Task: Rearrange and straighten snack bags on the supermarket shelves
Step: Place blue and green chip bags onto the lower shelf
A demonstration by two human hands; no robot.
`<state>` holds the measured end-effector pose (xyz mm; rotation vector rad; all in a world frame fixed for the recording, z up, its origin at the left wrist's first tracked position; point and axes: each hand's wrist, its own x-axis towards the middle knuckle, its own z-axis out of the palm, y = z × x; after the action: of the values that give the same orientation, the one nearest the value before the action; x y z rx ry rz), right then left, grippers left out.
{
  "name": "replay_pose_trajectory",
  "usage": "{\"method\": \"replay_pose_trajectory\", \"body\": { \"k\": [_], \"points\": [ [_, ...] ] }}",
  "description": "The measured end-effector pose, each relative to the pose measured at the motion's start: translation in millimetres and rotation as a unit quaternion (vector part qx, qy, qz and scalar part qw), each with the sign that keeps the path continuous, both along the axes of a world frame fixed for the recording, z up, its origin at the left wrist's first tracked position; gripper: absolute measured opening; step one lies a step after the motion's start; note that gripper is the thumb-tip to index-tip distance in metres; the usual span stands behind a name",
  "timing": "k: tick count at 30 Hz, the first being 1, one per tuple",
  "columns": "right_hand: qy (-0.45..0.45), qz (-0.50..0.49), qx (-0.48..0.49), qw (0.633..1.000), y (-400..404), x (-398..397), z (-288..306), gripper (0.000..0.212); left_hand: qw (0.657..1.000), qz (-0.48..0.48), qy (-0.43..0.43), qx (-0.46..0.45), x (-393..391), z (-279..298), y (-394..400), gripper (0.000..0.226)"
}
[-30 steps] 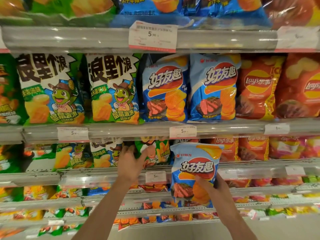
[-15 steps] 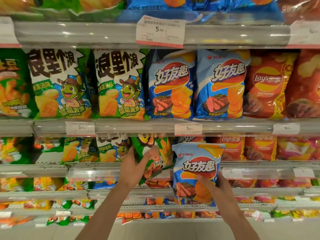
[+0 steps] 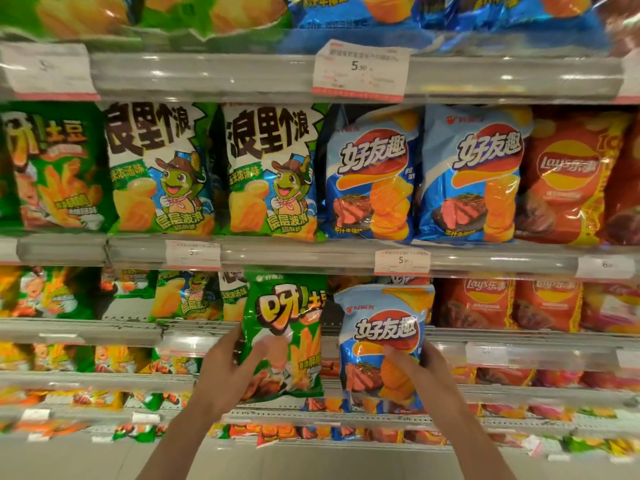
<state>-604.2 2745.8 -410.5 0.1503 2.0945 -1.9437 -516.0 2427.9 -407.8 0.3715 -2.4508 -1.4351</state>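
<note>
Supermarket shelves (image 3: pixel 346 252), hands gripping green bag (image 3: pixel 282 337), blue bag (image 3: pixel 382 341)

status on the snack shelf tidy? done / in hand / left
Done: the upper row stands upright, faces forward, grouped by brand. In hand: left hand grips a green bag, right hand grips a blue bag, both held off the shelf in front of the row below. Left: shelving both; the green one likely belongs far left with its matches. Lower rows look jumbled but blurred.
</note>
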Motion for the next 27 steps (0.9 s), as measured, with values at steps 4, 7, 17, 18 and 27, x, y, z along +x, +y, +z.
{"method": "replay_pose_trajectory", "body": {
  "k": [4, 7, 17, 18, 27],
  "points": [
    [0.000, 0.011, -0.004, 1.000, -22.7, -7.1, 1.5, 0.066, 0.999, 0.032, -0.007, 0.014, 11.6, 1.5, -22.4, 0.033],
    [0.012, 0.015, 0.008, 1.000, -41.8, -14.8, 3.1, 0.057, 0.998, 0.042, -0.011, 0.038, 14.2, 4.1, -30.7, 0.029],
    [0.036, -0.013, 0.017, 0.999, -97.9, -57.9, 10.7, 0.091, 0.996, 0.058, -0.029, 0.062, 26.8, 8.2, -44.7, 0.034],
    [0.040, -0.024, 0.016, 0.999, -101.8, -63.1, 9.4, 0.099, 0.996, 0.058, -0.031, 0.059, 25.8, 9.3, -44.6, 0.031],
    [0.127, 0.026, 0.123, 0.984, -110.9, -59.7, 0.4, 0.071, 0.997, 0.050, -0.029, 0.060, 14.9, 7.1, -42.6, 0.043]
  ]
}}
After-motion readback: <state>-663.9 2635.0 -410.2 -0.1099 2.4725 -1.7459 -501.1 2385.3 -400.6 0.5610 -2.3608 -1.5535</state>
